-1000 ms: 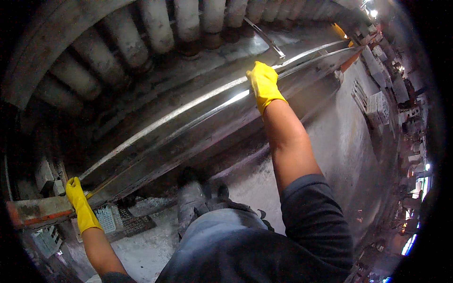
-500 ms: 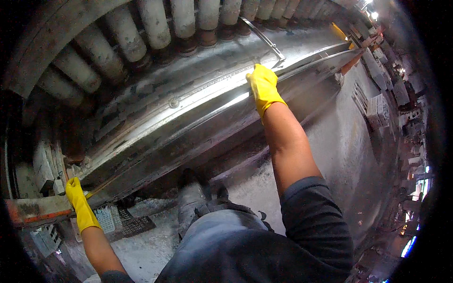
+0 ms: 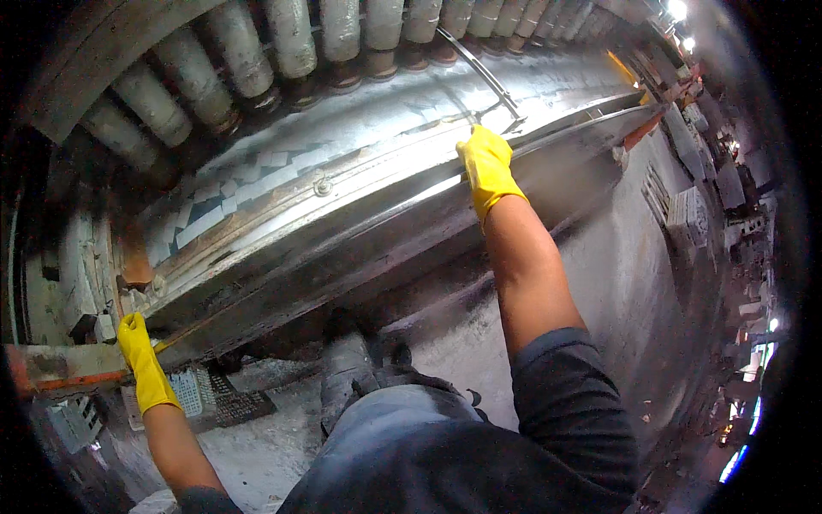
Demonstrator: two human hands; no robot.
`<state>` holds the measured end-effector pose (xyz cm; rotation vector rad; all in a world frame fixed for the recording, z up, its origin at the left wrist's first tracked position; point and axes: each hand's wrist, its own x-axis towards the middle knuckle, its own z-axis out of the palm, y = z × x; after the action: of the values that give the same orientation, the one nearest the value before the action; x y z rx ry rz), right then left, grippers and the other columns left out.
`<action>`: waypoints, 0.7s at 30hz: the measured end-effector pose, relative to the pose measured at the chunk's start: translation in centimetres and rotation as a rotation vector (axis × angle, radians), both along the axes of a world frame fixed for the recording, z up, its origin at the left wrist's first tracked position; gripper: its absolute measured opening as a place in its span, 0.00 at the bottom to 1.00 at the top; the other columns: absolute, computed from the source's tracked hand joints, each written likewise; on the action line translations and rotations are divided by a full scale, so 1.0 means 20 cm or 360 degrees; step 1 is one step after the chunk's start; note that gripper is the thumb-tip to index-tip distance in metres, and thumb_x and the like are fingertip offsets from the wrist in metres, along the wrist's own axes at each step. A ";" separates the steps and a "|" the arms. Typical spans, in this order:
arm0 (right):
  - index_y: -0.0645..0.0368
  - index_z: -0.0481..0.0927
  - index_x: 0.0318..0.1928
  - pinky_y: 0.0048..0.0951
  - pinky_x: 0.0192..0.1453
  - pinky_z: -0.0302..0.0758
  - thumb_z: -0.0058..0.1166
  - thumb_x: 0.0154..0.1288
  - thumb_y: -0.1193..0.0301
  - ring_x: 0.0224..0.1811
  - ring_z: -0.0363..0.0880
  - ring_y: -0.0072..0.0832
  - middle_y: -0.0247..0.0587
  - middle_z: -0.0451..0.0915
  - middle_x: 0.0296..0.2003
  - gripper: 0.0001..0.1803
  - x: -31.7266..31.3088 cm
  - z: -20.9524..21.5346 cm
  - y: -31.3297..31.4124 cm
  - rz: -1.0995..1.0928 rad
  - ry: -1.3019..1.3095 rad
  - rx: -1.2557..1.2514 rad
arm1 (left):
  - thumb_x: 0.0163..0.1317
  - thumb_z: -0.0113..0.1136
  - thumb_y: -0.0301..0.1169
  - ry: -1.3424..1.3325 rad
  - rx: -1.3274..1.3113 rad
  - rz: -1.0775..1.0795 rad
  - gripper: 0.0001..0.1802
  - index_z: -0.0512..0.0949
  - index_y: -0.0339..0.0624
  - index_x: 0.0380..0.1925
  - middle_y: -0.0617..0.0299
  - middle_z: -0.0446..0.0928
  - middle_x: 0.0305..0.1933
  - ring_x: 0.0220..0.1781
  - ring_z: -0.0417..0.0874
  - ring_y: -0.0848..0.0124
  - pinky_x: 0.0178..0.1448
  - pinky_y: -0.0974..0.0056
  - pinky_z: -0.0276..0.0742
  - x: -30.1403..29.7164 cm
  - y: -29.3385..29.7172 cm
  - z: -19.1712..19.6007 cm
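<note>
Both my hands wear yellow rubber gloves and are closed. My right hand [image 3: 490, 163] is at the near edge of a long metal bed [image 3: 402, 176]; a short rod end [image 3: 473, 118] shows just above its knuckles. What lies inside that fist is hidden. Just beyond it, a thin metal bar [image 3: 484, 73] slants from the rollers down to the bed. My left hand [image 3: 141, 347] is at the bed's left end, fingers curled beside a small block [image 3: 104, 328] and a yellow strip [image 3: 164, 344]. I cannot make out what it holds.
A row of thick grey rollers [image 3: 289, 38] runs along the far side. Pale flat pieces [image 3: 201, 224] lie scattered on the bed. Below my left arm are plastic crates [image 3: 184, 390]. A white crate [image 3: 687, 216] stands on the dusty floor [image 3: 591, 283] at right.
The view has shifted slightly, and the bed with its pale pieces is now brightly lit. My right hand appears a little lower and further right. My left hand stays at the bed's left end.
</note>
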<state>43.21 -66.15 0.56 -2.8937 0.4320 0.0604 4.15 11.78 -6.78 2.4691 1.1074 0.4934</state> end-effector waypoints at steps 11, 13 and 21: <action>0.49 0.76 0.69 0.43 0.66 0.78 0.66 0.66 0.54 0.62 0.83 0.46 0.49 0.85 0.58 0.34 -0.02 0.01 0.01 -0.0046 0.0031 0.0040 | 0.69 0.64 0.44 0.0099 0.0065 0.0072 0.22 0.84 0.37 0.51 0.50 0.88 0.48 0.50 0.89 0.56 0.55 0.56 0.81 -0.01 -0.05 0.02; 0.49 0.76 0.70 0.43 0.67 0.77 0.66 0.66 0.54 0.64 0.82 0.45 0.50 0.84 0.60 0.34 -0.01 -0.02 -0.02 -0.0021 -0.0013 -0.0026 | 0.68 0.64 0.45 0.0101 0.0047 0.0114 0.22 0.84 0.38 0.51 0.50 0.88 0.48 0.51 0.89 0.55 0.55 0.56 0.81 0.01 -0.06 0.02; 0.52 0.78 0.67 0.46 0.67 0.76 0.63 0.65 0.51 0.64 0.81 0.49 0.52 0.83 0.60 0.34 0.00 -0.03 -0.01 0.0055 -0.0069 -0.0089 | 0.69 0.65 0.47 0.0088 0.0031 0.0164 0.26 0.83 0.36 0.55 0.49 0.88 0.51 0.55 0.89 0.56 0.58 0.57 0.81 0.00 -0.07 -0.01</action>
<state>43.18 -66.43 -0.04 -2.9514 0.3820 -0.0090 4.16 10.39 -6.99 2.4652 1.2625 0.4703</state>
